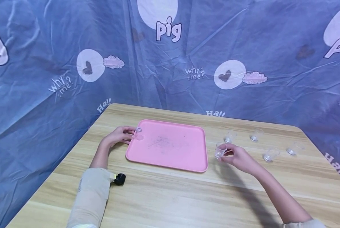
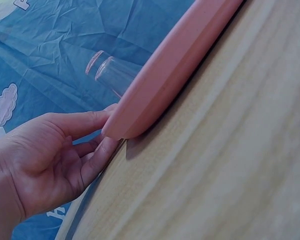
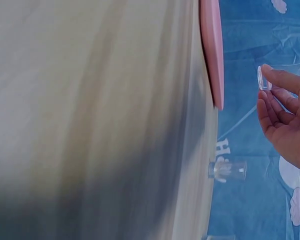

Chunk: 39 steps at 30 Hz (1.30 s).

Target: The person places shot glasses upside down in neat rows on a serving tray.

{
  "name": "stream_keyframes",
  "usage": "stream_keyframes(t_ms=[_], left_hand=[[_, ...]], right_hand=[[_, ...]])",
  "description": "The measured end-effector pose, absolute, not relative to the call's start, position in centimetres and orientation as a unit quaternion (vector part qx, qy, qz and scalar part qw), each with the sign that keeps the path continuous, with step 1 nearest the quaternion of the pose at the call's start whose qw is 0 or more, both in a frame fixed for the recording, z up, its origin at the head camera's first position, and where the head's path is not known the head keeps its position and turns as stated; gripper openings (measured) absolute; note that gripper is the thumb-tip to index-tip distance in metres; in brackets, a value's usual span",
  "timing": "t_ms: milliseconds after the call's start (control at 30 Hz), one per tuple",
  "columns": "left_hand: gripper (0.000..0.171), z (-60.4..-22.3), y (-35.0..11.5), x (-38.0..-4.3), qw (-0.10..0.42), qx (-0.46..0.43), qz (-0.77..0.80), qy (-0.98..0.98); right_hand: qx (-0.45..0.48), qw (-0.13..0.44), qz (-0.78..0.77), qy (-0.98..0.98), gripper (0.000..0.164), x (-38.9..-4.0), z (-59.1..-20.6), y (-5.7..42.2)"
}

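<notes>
A pink tray (image 1: 170, 145) lies on the wooden table. At its left rim is my left hand (image 1: 120, 136); in the left wrist view, thumb and fingers pinch the rim's edge. Just inside that rim stands clear plastic cupware, seen in the left wrist view as a see-through cup (image 2: 112, 75); its outlines are faint, so I cannot tell whether there are one or two. My right hand (image 1: 239, 157) holds another small clear cup (image 1: 220, 150) upright between thumb and fingers, raised above the table just right of the tray. The right wrist view shows this held cup (image 3: 266, 79) too.
Several more clear cups stand on the table (image 1: 164, 196) at the right, including one cup (image 1: 230, 136) just behind my right hand and another cup (image 1: 269, 154) farther right. A blue printed curtain (image 1: 170, 91) hangs behind the table and along its left side.
</notes>
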<state>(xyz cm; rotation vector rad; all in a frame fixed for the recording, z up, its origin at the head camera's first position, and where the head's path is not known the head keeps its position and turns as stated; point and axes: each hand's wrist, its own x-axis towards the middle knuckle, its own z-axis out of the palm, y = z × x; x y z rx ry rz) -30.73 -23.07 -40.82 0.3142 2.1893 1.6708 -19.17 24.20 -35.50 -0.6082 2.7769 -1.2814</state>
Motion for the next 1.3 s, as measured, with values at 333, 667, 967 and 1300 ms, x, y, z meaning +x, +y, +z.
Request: stream_keyframes(t_ms=[333,667,967,1300], left_hand=[[0.050,-40.9,-23.1,-30.8,0.184,0.108,0.597,0.773],[0.052,-40.9,-23.1,-30.8,0.186,0.113,0.602,0.768],[0.051,-40.9,-23.2,-30.8,0.185,0.114,0.603,0.768],[0.051,-40.9,-23.0,-30.8,0.180,0.110,0.602,0.770]], right_hand=[[-0.222,0.023,-0.427,0.876,0.029,-21.1,-35.3,21.9],[-0.222,0.033,-0.438,0.870,0.036,-23.2,-34.9,19.6],[-0.230,0.049,-0.445,0.864,0.037,-24.9,-34.9,17.0],[-0.250,0.028,-0.440,0.862,0.034,-25.9,-34.7,13.9]])
